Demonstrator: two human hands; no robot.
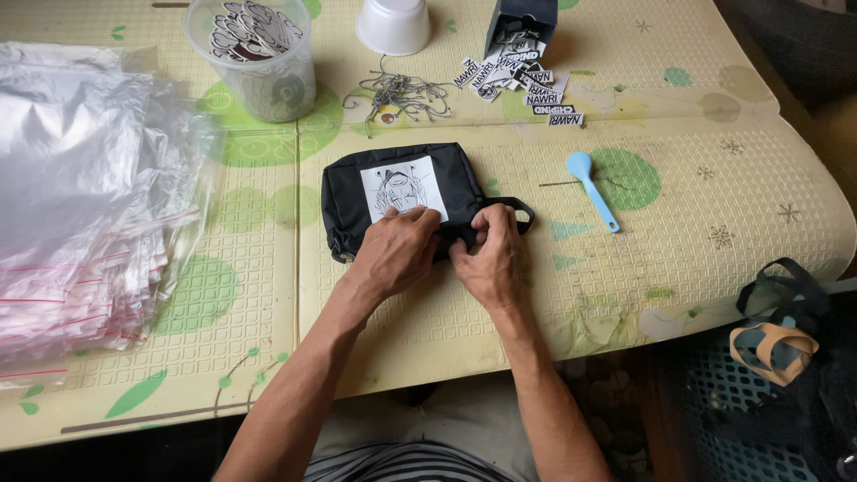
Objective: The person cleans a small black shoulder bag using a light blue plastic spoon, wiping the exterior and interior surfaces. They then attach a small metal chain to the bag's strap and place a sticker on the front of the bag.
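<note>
The black fabric pouch lies flat on the foam mat, long side across the view. A white rectangular patch with a black line drawing sits centred on its upper face. A short black loop strap projects from its right end. Its near edge is covered by both hands.

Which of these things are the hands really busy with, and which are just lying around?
In hand: black pouch, under the left hand and right hand.

Lying about: blue spoon, clear bags, tub of stickers, white cup, loose chains.
</note>
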